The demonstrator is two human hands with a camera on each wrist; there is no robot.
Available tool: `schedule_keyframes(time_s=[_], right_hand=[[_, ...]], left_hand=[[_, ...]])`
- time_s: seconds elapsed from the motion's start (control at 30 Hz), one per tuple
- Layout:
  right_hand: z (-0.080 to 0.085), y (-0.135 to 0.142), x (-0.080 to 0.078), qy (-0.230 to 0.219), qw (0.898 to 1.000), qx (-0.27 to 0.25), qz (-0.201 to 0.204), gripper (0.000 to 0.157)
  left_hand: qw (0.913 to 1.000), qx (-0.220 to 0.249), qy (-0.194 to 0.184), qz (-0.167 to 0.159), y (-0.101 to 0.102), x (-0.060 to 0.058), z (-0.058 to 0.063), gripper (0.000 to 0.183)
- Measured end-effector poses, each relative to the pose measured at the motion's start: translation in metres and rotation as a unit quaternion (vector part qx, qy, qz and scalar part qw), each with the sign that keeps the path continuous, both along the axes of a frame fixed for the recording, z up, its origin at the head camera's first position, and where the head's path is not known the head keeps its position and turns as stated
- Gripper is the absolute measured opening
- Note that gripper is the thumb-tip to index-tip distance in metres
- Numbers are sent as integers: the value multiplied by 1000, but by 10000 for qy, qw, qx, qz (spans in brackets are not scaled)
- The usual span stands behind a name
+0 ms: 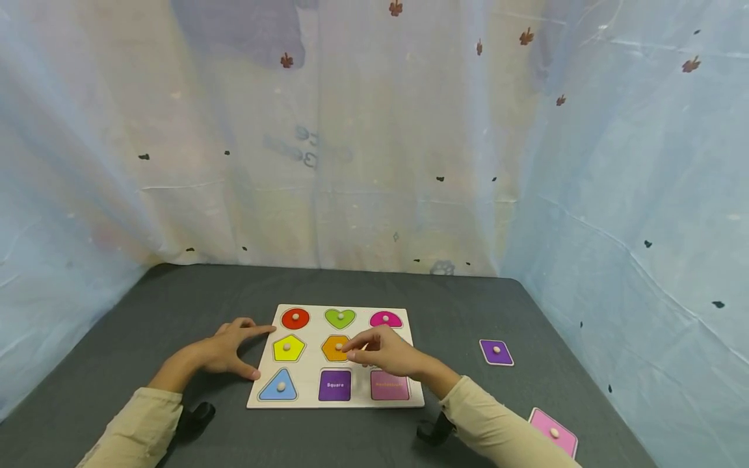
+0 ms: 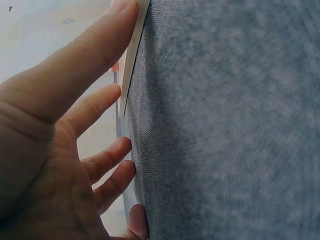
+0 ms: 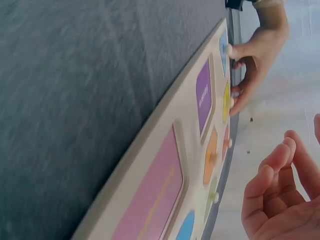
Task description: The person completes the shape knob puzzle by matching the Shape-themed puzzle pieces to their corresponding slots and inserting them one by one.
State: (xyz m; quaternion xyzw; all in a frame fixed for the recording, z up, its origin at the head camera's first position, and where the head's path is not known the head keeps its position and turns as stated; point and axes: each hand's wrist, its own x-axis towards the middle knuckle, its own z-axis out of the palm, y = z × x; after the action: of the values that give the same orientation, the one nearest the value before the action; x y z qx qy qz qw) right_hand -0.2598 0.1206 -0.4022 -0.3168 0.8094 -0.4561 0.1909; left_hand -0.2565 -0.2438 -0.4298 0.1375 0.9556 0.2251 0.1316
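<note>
Puzzle board (image 1: 308, 374), pale, with knobbed shapes: laid flat on a table (image 1: 456, 299) covered in dark grey. Left edge touched by the left hand (image 1: 231, 348), whose fingers and thumb are spread and by which nothing is gripped. Right hand (image 1: 386, 351): held above the board near the orange hexagon (image 1: 331, 351), fingers loosely bent, nothing grasped; a gap to the hexagon's knob is shown in the right wrist view.

Top row, left to right: red circle (image 1: 295, 318), green heart (image 1: 341, 318), magenta half-round (image 1: 385, 319). Middle row: yellow pentagon (image 1: 289, 349), orange hexagon, and a blue shape (image 3: 186, 227), hidden from the head view by the right hand. Bottom row: blue triangle (image 1: 279, 386), purple recess (image 1: 335, 387) marked "Square", pink recess (image 1: 390, 387) with faint lettering.

Loose on the table, right of the board: purple square piece (image 1: 492, 355), knob up; nearer the person, pink piece (image 1: 556, 438), partly covered by the right sleeve (image 1: 497, 426).
</note>
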Motion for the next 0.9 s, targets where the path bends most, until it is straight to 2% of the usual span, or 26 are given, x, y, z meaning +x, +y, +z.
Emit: schedule_keyframes(time_s=[0.23,0.6,0.9], right_hand=[[-1,23,-9,407,9989,-219,101,31],[3,62,-17,474,9983,-174,-280,32],[-3,90,-20,516,9970,78,-576,35]], left_hand=[[10000,48,7,-21,-1,-1,-1,99],[10000,44,25,-50,-1,-1,-1,100],[10000,49,-7,-48,0,1,1,98]])
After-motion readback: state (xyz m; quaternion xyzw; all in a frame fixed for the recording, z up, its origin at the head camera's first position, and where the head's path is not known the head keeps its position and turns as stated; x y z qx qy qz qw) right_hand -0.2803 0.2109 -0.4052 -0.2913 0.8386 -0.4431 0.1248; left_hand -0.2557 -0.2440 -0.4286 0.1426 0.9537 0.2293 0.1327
